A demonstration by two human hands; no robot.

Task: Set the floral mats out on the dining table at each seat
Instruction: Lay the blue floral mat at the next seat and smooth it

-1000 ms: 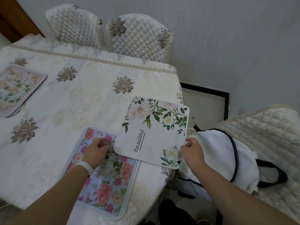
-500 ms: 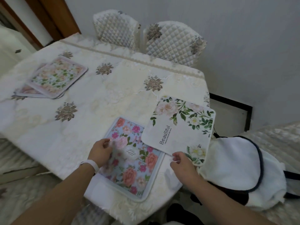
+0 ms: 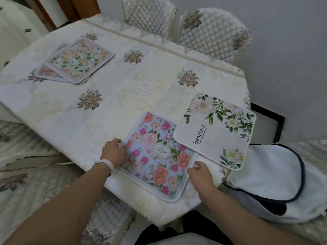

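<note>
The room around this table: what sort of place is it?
Probably a home dining room: an embroidered tablecloth covers the table, quilted chairs stand at its far side, and floral mats lie on it.

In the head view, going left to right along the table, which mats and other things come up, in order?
Stack of pale floral mats → left hand → blue mat with pink flowers → right hand → white "Beautiful" mat → white bag with dark trim, just off the table's right end.
</note>
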